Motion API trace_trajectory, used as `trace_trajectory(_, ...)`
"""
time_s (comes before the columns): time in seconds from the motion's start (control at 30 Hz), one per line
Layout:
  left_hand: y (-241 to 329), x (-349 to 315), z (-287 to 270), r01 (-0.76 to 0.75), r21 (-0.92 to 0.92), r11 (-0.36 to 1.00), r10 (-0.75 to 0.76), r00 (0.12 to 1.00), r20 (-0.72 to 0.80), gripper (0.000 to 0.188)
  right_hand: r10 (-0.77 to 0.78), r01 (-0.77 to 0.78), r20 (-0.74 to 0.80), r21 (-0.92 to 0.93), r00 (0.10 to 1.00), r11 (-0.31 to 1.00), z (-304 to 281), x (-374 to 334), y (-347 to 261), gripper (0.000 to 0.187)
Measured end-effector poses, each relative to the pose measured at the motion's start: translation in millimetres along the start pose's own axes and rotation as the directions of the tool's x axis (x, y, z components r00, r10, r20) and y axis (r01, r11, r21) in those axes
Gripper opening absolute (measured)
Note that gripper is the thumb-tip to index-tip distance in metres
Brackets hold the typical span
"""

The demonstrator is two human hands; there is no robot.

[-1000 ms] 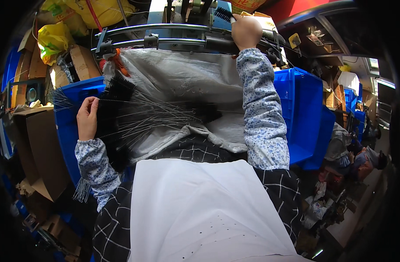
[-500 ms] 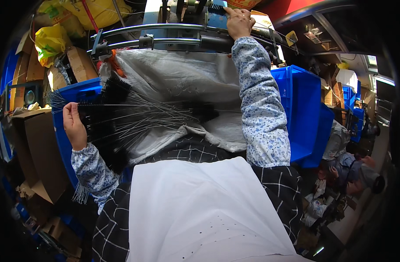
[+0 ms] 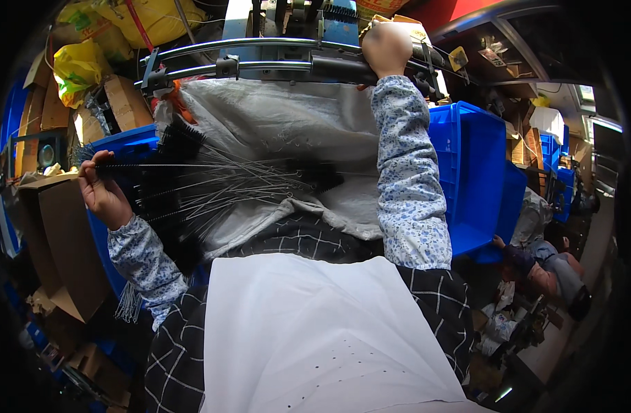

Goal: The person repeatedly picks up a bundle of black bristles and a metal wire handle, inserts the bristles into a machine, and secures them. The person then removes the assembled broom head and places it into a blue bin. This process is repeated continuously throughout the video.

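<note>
My left hand (image 3: 105,194) is closed on the bristled end of a long wire brush (image 3: 184,165), its thin twisted wire stretching right over a pile of similar black-bristled brushes (image 3: 174,206). These brushes lie on a pale woven sheet (image 3: 281,113) spread over my lap. At the top, my right hand (image 3: 386,49) is by the right end of the machine's dark bar, beside its blue block (image 3: 341,32). Motion blur hides its fingers, so what it holds, if anything, is unclear. A short black bristle piece (image 3: 340,12) sits on the blue block, apart from that hand.
Steel rails (image 3: 274,66) cross in front of me. Blue crates (image 3: 470,179) stand at right, with a co-worker (image 3: 553,272) bending beyond them. At left are an open cardboard box (image 3: 60,241), another blue crate (image 3: 102,241) and yellow bags (image 3: 85,65).
My right hand has left the bristle piece on the blue block and moved right and nearer. My left hand has shifted slightly left with the brush end. The co-worker has moved toward the crates.
</note>
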State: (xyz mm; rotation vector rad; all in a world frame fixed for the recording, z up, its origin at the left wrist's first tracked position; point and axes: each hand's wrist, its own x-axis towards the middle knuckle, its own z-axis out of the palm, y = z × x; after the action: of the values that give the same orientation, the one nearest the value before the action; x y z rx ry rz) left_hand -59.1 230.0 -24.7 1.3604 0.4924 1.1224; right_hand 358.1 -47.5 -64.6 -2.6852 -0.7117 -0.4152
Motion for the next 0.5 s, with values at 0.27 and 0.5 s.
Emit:
trace_trajectory(0.27, 73, 16, -34, -0.224, 0.554, 0.802, 0.386, 0.902, -0.195, 0.023, -0.025, 0.027, -0.02, 0.118, 1.0, 0.993, 8, 0, -26, 0.036)
trace_trajectory(0.5, 133, 4, -49, -0.176, 0.374, 0.911, 0.295, 0.91, -0.292, 0.026, -0.03, 0.037, -0.058, 0.117, 0.998, 0.992, 17, 0, -43, 0.035)
